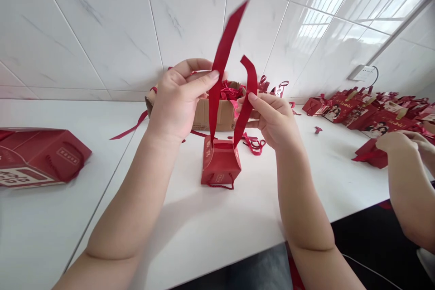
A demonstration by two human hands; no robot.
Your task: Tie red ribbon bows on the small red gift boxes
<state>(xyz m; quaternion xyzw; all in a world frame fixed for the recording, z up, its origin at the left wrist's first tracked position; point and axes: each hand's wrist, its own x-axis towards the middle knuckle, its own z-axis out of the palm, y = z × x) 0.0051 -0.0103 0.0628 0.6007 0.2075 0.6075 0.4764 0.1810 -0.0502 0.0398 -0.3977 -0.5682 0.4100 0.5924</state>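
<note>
Both hands are up over the small red box (220, 163). It stands upright on the white table (190, 235), between my forearms. My left hand (178, 99) pinches the longer ribbon tail (224, 54) between thumb and forefinger, and my right hand (275, 118) pinches the shorter tail (247, 104). The hands are apart, each clamped on its own tail, and both tails run down into the box top. Nothing holds the box itself.

Risks as I read them:
- The box looks light and is unheld. An upward pull on the tails likely lifts or tips it, and an uneven pull skews it sideways.
- The tails are unequal. Haul on the long one and the short one could slip out of the box top or out of my right fingertips.
- The long tail's free end is blurred, so it is probably whipping about and could twist.
- A cord loop (220, 185) sits at the box's front foot and may rock it.
- Loose ribbon scraps (253, 142) lie just behind the box, with the cardboard carton (210, 115) behind them. It would be easy to snag the wrong piece.
- A co-worker's hand (397, 141) is at far right, well apart. I see no clash unless one of us reaches across.
</note>
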